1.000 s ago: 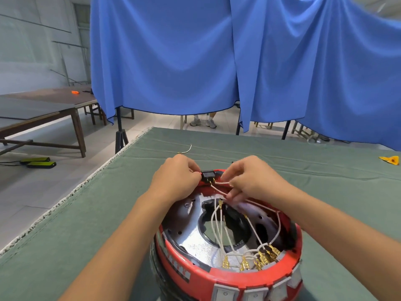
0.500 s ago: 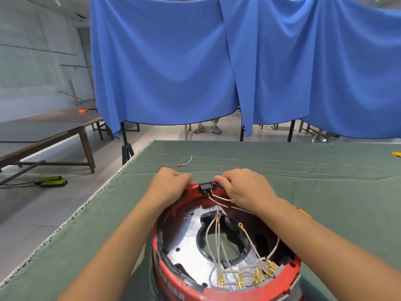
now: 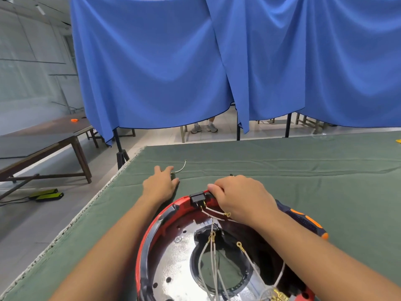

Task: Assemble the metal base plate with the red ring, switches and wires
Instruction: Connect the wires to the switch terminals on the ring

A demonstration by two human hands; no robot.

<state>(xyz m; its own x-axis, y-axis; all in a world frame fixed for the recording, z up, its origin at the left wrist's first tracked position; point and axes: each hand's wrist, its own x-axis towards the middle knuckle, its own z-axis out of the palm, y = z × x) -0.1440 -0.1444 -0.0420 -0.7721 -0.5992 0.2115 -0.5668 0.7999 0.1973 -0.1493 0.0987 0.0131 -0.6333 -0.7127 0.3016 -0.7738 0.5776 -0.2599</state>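
Gripping switch (image 3: 198,197): R-hand fingers (image 3: 213,189).

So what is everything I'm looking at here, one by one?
red ring: one, red, near edge of the table, round the plate
metal base plate: one, shiny silver, inside the ring
switch: one, black, on the ring's far rim
wires: several, white with brass ends, across the plate's hole
loose wire: one, pale, on the cloth past the left hand
screwdriver: one, dark blue and orange, right of the ring, partly hidden
table cloth: one, green
curtains: blue, behind the table
wooden table: one, brown, far left
left hand: flat on the cloth, reaching toward the loose wire
right hand: fingers curled at the ring's rim beside the switch
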